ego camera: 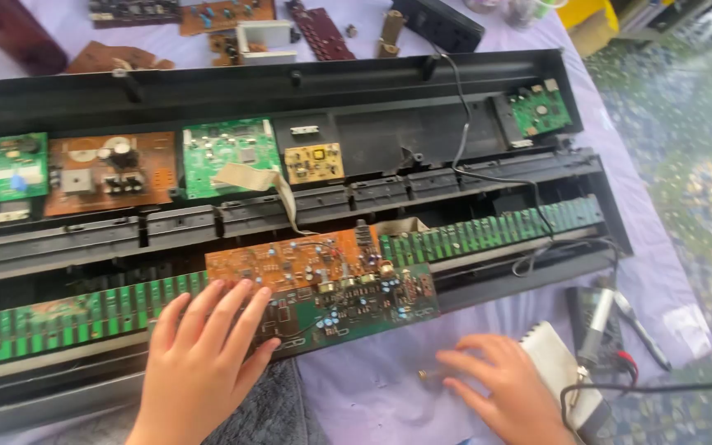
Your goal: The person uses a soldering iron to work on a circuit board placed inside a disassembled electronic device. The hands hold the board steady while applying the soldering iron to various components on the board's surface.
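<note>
Left hand [199, 363] presses circuit board [323, 288] (long axis left-right).

Left grip [199, 363], right grip [500, 387]: bare, no sleeves, no rings.

Left hand [199, 354] flat, fingers spread (palm down); right hand [500, 383] flat, loosely open.

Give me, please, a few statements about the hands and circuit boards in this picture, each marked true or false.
1. The left hand lies flat on the orange and green circuit board. True.
2. The right hand grips the pen. False: the pen lies apart from it; the fingertips rest on the purple cloth.
3. A small yellow board sits inside the black case. True.
4. The case stands on bare wood. False: it lies on the purple cloth.
</note>
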